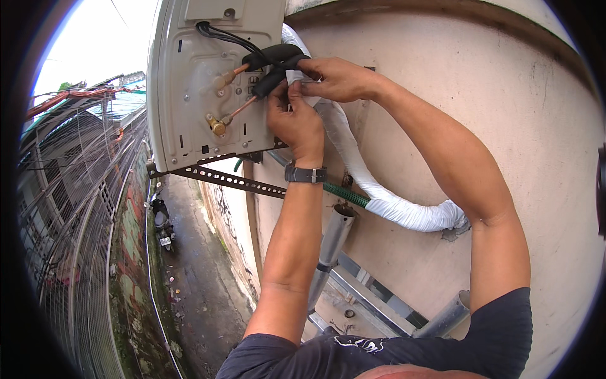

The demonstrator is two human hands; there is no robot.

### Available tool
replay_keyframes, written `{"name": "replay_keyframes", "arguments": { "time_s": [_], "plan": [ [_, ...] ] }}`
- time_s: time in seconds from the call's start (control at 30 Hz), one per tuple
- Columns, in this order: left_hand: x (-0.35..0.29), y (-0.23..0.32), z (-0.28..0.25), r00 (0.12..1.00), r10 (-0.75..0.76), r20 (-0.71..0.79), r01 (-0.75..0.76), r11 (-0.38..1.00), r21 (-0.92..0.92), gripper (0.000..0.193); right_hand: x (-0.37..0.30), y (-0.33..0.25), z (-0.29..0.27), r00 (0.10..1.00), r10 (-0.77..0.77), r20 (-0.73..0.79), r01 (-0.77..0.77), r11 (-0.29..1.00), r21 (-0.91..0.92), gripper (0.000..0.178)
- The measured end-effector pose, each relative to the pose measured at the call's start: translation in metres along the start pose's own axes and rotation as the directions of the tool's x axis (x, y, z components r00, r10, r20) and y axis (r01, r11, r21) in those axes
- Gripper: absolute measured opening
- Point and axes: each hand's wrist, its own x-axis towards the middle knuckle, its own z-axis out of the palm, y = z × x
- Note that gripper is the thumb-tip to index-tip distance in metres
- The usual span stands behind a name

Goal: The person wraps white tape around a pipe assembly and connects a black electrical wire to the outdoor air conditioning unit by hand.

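My left hand (297, 123), with a dark watch on its wrist, has thumb and fingers closed on a strip of white wrapping tape (294, 76). From the right, my right hand (339, 79) is closed on the same tape, its fingers against the bundled pipes. Two copper pipes in black foam insulation (270, 82) run from brass valves (216, 125) on the beige outdoor air-conditioner unit (189, 88). Black cables (228, 35) join them at the bundle. Below my hands, the white-wrapped pipe run (347, 148) curves down to the wall. My fingers hide part of the tape.
The unit sits on a perforated metal bracket (240, 183) against a beige wall (536, 114). A green hose (346, 193) passes behind my left wrist. Below me stands a metal ladder (366, 294). Far down is an alley (205, 271) with a parked motorbike (162, 224); wires (76, 183) hang at left.
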Motion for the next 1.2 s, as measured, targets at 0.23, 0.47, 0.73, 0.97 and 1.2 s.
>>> {"name": "replay_keyframes", "arguments": {
  "time_s": [0.23, 0.47, 0.73, 0.97, 1.2],
  "plan": [
    [0.015, -0.019, 0.051, 0.942, -0.289, 0.172, 0.335, 0.765, -0.55, 0.018, -0.013, 0.027, -0.015, 0.995, 0.023, -0.096, 0.006, 0.955, 0.297, 0.042],
    [0.043, -0.04, 0.042, 0.815, -0.335, 0.472, 0.567, 0.625, -0.536, 0.026, 0.006, 0.034, -0.03, 0.984, 0.135, -0.112, -0.082, 0.919, 0.386, 0.04],
    [0.017, -0.022, 0.037, 0.9, -0.197, 0.39, 0.374, 0.808, -0.456, 0.03, 0.013, 0.028, -0.028, 0.888, -0.049, -0.457, -0.065, 0.971, -0.231, 0.02],
    [0.021, -0.037, 0.047, 0.96, 0.142, 0.242, -0.151, 0.988, 0.022, 0.009, 0.011, 0.046, -0.02, 0.764, -0.455, -0.458, 0.262, 0.867, -0.425, 0.02],
    [0.018, -0.014, 0.036, 0.959, 0.034, 0.282, 0.002, 0.992, -0.125, 0.011, 0.012, 0.02, -0.058, 0.939, -0.305, -0.159, 0.273, 0.942, -0.195, 0.021]
  ]
}}
